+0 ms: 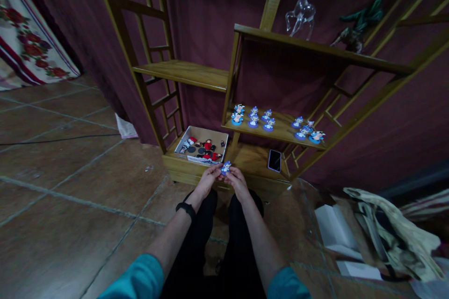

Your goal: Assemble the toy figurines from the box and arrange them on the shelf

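Note:
A small purple-and-white figurine (226, 167) is held in front of the cabinet between both hands. My left hand (210, 177) closes on it from the left, and my right hand (236, 179) pinches it from the right. Just beyond my left hand, an open cardboard box (187, 155) holds several red, black and white figurines (207, 144) and dark round bases. Similar purple figurines (253, 120) stand in groups on the middle shelf (282, 131), with some blue-and-pink ones (237, 118) at its left end and another at the right.
A phone (274, 160) lies on the cabinet's lower board (250, 159). A clear glass horse (302, 11) and a green ornament (361, 23) stand on the upper shelf (322, 49). To the right, white boxes (336, 229) and a pale cloth bag (403, 233) rest on the floor.

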A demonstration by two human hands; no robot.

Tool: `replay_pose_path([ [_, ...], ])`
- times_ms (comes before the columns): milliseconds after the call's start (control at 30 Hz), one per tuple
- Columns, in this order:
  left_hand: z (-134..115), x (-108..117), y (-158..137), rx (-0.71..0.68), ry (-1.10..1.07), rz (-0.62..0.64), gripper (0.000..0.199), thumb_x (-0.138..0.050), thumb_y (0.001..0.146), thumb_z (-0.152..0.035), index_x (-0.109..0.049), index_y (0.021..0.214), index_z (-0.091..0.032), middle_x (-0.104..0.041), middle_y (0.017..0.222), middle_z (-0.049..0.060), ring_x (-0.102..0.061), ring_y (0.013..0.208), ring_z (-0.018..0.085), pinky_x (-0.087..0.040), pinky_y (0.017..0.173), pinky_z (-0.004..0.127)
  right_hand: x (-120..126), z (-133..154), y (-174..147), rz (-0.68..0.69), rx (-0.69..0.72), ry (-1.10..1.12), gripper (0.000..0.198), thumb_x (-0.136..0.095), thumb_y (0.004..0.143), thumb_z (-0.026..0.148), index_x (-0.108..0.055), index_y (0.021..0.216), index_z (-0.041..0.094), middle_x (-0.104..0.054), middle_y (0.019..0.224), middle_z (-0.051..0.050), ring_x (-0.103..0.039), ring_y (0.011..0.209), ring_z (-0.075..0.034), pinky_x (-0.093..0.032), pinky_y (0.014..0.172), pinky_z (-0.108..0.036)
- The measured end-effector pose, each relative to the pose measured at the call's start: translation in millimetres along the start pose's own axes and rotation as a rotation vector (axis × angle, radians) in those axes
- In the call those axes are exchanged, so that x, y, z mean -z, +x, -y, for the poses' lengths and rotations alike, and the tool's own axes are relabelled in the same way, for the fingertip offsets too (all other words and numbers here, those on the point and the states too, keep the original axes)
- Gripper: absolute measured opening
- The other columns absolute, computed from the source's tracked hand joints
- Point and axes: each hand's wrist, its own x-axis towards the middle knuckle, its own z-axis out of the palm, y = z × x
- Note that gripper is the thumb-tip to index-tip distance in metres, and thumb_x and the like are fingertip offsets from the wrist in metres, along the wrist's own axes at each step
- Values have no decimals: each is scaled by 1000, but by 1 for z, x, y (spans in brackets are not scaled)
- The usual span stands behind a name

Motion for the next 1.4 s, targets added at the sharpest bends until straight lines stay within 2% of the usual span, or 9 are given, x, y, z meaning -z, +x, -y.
replay_pose_path([
  [300,1,-1,-1,12,-13,-32,36,-68,64,-26,-64,97,-12,-64,71,4,-57,59,11,-44,59,24,1,-6,2,-16,82,-48,40,-68,63,37,-58,97,20,-66,77,-1,-60,62,-12,-50,59,-26],
  [567,1,-2,0,12,47,30,44,-73,59,-22,-64,100,-13,-66,83,6,-57,66,11,-43,61,22,1,-15,8,-58,131,-98,36,-67,63,39,-58,93,21,-64,74,1,-58,58,-12,-49,57,-25],
  [800,1,-2,0,46,-18,40,38,-71,62,-25,-65,96,-11,-65,73,6,-58,60,11,-43,58,23,1,-7,2,-39,154,-122,29,-62,68,41,-60,89,21,-64,73,1,-57,58,-11,-48,58,-25],
  [1067,5,-2,0,75,-88,6,42,-69,65,-20,-60,104,-10,-65,73,6,-58,58,11,-44,56,22,3,-6,2,-36,175,-150,26,-64,66,37,-60,86,20,-62,67,2,-56,58,-11,-45,57,-24],
  [1300,3,-1,2,121,-101,-22,40,-68,64,-17,-60,103,-10,-66,77,8,-60,62,13,-46,59,24,2,-9,4,-58,278,-202,19,-63,67,30,-61,83,20,-63,76,0,-59,71,-14,-46,71,-28],
  [1400,4,0,3,130,-83,-12,43,-70,62,-19,-61,103,-10,-66,79,9,-61,65,14,-46,61,25,2,-10,6,-133,307,-233,19,-62,68,32,-62,83,21,-63,84,-1,-58,77,-16,-46,74,-28],
])
